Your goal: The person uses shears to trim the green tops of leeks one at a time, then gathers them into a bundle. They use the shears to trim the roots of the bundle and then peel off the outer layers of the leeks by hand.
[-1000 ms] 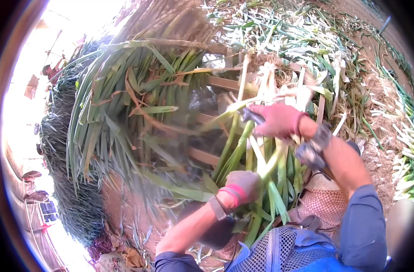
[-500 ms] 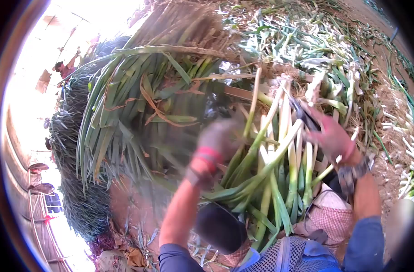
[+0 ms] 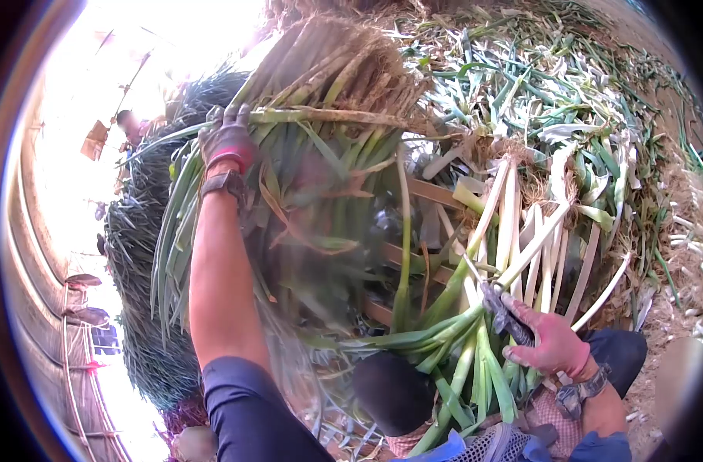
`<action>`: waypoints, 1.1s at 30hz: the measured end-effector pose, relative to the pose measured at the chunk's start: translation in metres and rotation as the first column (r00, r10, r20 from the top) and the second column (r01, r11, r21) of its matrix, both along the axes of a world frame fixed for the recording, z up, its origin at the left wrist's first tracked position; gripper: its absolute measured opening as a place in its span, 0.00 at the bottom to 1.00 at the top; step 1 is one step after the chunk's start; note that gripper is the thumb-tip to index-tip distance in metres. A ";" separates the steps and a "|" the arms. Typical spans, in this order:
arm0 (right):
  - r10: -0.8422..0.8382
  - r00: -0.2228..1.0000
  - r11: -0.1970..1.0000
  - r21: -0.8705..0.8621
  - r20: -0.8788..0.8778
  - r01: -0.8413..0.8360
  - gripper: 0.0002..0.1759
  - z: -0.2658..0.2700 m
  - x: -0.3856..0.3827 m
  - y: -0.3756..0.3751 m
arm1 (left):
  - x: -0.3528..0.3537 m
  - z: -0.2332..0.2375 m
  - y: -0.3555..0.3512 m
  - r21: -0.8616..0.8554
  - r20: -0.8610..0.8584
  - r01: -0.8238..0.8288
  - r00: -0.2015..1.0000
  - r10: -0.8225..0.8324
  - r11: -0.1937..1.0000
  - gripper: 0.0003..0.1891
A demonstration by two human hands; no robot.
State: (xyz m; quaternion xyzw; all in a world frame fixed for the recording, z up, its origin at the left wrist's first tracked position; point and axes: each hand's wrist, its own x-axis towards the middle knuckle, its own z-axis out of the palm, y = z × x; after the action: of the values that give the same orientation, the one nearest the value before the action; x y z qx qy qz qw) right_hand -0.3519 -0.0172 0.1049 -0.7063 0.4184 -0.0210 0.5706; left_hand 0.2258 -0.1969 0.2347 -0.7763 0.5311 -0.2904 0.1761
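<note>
My left hand (image 3: 227,140), in a grey glove with a pink cuff, lies over the leaf end of a heap of long leeks (image 3: 328,115). Its fingers are stretched and slightly apart on the leaves; the thumb is hidden. In my pink-gloved right hand (image 3: 548,339) is a dark-handled tool that looks like a knife (image 3: 509,314), its short blade pointing up and left. That hand is over a loose bunch of leeks (image 3: 513,231), pale stems and roots upward, green leaves hanging towards my lap.
Behind the bunch spreads a thick litter of cut leaves (image 3: 521,85). Trimmed white stems (image 3: 686,242) lie on the ground at right. A tall stack of green leaves (image 3: 147,285) stands at left, with another person (image 3: 128,127) beyond it. Wooden slats (image 3: 436,192) show under the heap.
My left hand has moved up and left from the middle onto the heap's leaf end. The right hand has come down from the root ends to lower on the bunch, still holding the knife.
</note>
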 end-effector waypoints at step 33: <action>0.019 0.986 0.998 0.060 0.164 -0.029 0.55 -0.003 0.151 0.010 | -0.152 -0.186 0.193 0.013 -0.969 -0.232 0.237 0.069 0.973 0.26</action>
State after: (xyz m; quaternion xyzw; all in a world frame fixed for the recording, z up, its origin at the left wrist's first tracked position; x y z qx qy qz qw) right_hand -0.2006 -0.0076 0.1022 -0.6892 0.3620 -0.0590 0.6249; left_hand 0.0734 -0.0037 0.0492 -0.8482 0.4297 0.2277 -0.2099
